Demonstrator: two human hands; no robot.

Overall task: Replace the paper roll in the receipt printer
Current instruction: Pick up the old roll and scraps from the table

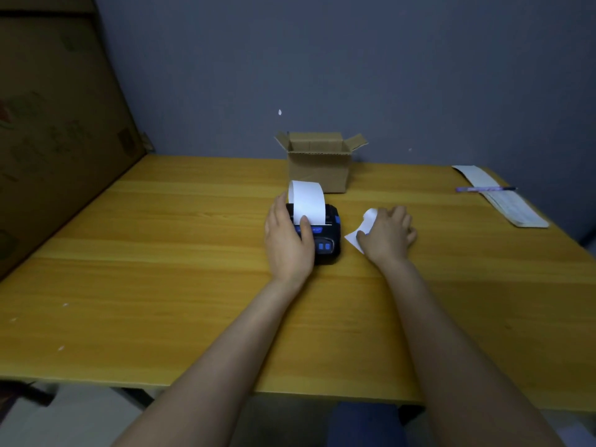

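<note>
I see the left hand [287, 240] cupping a boxy black printer [327, 243], thumb on its curling white paper strip [308, 201]. The right hand [387, 235] lies bent over a crumpled scrap [369, 217]; I cannot tell whether it grips.

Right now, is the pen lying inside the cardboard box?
No, the pen lies across a long paper sheet at the far right of the table, well apart from the box.

wall [387, 59]: grey-blue, dim | table [161, 253]: yellow wood | cardboard sheet [48, 124]: leaning left
</note>
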